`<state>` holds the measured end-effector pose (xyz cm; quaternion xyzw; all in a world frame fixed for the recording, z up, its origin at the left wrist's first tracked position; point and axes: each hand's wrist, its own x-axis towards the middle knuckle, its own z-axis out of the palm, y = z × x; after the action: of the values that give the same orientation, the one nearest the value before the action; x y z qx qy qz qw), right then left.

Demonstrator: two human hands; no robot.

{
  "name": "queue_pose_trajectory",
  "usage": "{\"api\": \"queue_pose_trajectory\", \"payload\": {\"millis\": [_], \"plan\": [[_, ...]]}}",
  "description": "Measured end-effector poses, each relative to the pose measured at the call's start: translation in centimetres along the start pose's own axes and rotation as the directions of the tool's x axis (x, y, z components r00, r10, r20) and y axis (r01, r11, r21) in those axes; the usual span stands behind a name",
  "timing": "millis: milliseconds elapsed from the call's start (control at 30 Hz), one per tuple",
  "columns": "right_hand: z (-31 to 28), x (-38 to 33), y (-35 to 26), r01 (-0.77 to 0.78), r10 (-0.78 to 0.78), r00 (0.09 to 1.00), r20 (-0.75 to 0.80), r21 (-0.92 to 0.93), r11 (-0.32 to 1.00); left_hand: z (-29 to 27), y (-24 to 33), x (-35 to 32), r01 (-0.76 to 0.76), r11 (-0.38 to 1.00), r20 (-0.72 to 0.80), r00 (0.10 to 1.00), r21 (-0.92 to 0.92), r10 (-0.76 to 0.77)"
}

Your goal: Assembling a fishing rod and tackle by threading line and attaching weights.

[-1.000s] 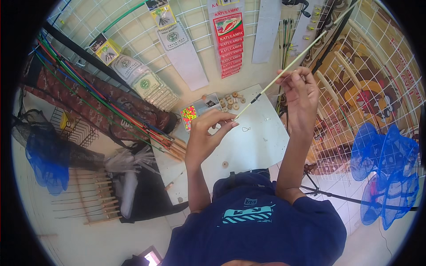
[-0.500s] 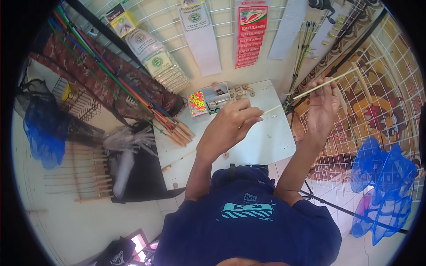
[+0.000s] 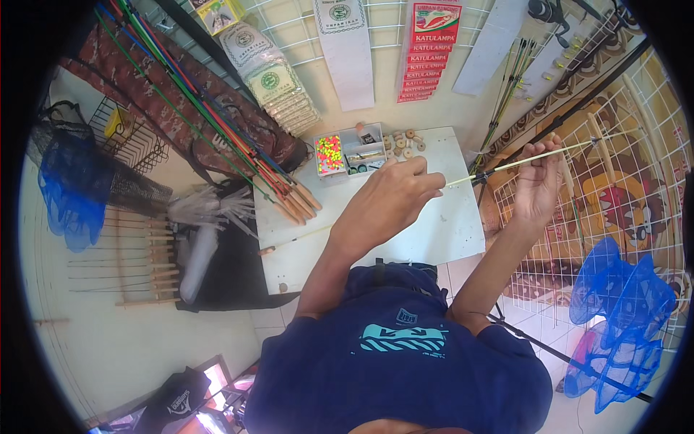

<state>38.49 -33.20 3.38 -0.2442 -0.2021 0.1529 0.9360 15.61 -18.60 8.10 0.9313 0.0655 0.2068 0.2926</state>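
Observation:
My left hand (image 3: 394,199) is closed in a pinch on a thin pale-yellow fishing rod (image 3: 578,147) above the white table (image 3: 434,239). The rod slants up to the right, with a dark section between my hands. Its shaft also shows left of my left wrist and ends in a wooden handle (image 3: 267,251) over the table's left edge. My right hand (image 3: 538,181) is raised farther right, fingers curled up at the rod, which crosses them. The rod's tip blends into the wire grid behind. Whether my right hand also pinches a line, I cannot make out.
A divided box (image 3: 350,154) with bright beads and small parts stands at the table's back, beside wooden rings (image 3: 405,143). Several rods with wooden handles (image 3: 296,206) lean at left. A wire grid (image 3: 520,253) and blue nets (image 3: 622,304) are at right.
The view has shifted slightly. Both hands and the rod sit a little farther right and lower in the picture. Both hands stay at the rod.

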Motion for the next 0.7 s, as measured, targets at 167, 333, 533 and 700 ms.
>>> {"api": "queue_pose_trajectory", "payload": {"millis": [167,333,533,700], "plan": [[-0.8,-0.1,-0.8,0.010,-0.010,0.995,-0.103,0.000,1.000,0.6,-0.5,0.3,0.002,1.000,-0.027,1.000,-0.017,-0.002],[0.7,-0.6,-1.3,0.058,-0.073,0.993,-0.089,-0.162,0.985,2.5,-1.5,0.0,0.013,0.997,-0.023,1.000,-0.072,-0.015],[1.5,-0.6,-1.1,0.109,-0.137,0.988,-0.064,-0.326,0.939,4.6,-3.1,-0.6,0.101,0.987,-0.008,0.995,-0.125,-0.103],[0.9,-0.4,-0.6,0.103,-0.161,0.981,-0.105,-0.417,0.903,6.1,-3.8,-1.1,0.239,0.970,0.174,0.958,-0.053,-0.226]]}}
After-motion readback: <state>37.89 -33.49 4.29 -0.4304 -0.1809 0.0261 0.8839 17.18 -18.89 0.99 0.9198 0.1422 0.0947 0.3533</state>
